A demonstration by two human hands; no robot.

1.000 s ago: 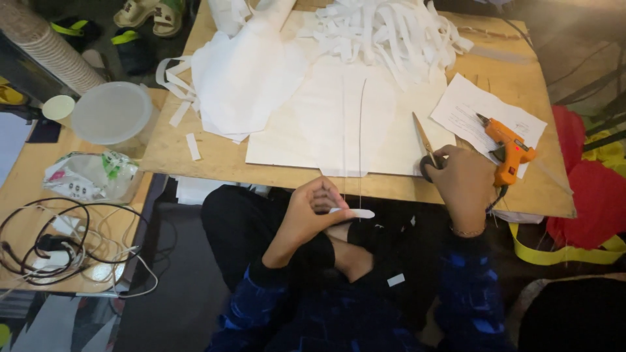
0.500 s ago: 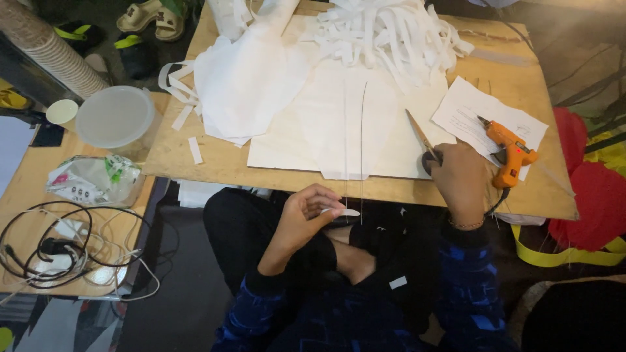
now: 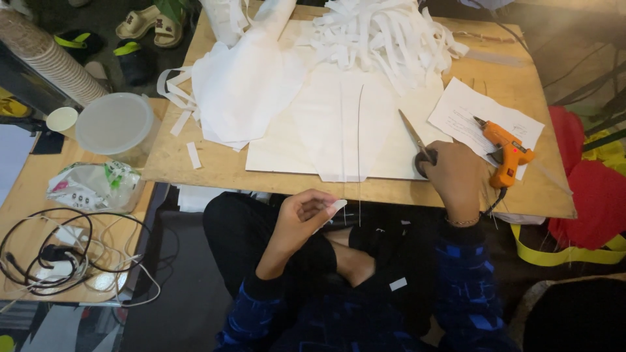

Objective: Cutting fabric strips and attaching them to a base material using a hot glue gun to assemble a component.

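Head view, looking down over a seated person's lap. Left hand (image 3: 301,218) is held below the near table edge, fingers curled, pinching a small white paper strip (image 3: 334,207) between thumb and fingertips. Right hand (image 3: 454,175) rests on the wooden board (image 3: 195,171) at its near edge, closed around the handles of a pair of scissors (image 3: 412,138); the blades point away from the person, lying on a large cut sheet of white paper (image 3: 339,130). Just right of the right hand: an orange glue gun (image 3: 505,151) lying on a printed sheet (image 3: 469,111), its cord dropping over the table edge. Beyond both hands, at the far side of the board, a heap of white paper strips (image 3: 385,32); far-left of it, a folded pile of white sheets (image 3: 241,85). A loose short strip (image 3: 193,155) lies on bare wood, well left of the left hand. Farther left, a lower side table (image 3: 26,189) carries a lidded translucent tub (image 3: 115,124), a crumpled plastic packet (image 3: 91,186) and tangled cables (image 3: 59,254). Sandals (image 3: 147,23) on the dark floor beyond the board. Red fabric (image 3: 593,189) and a yellow strap (image 3: 567,251) to the right of the right hand.
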